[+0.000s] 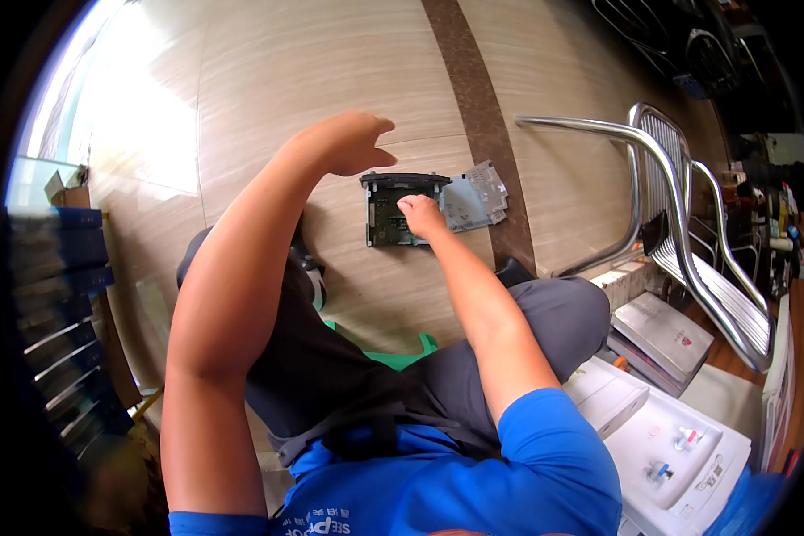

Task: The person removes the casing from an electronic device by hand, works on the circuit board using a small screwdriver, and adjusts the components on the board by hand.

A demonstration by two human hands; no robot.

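An opened device [386, 223] with a black front edge and a dark green circuit board inside lies on the tiled floor. Partly beneath its right side is a flat grey metal plate [478, 198] with cutouts. My right hand [422, 216] rests over the right part of the board, its fingers drawn together; whatever they may pinch is too small to see. Above and to the left of the device, my left hand [359, 143] hangs in the air with its fingers apart and nothing in them.
A metal-framed chair [670, 179] stands at the right. Below it are a box [661, 330] and a white water dispenser [679, 447] with two taps. Blue stacked bins [58, 268] line the left. A green stool [402, 357] shows between the legs.
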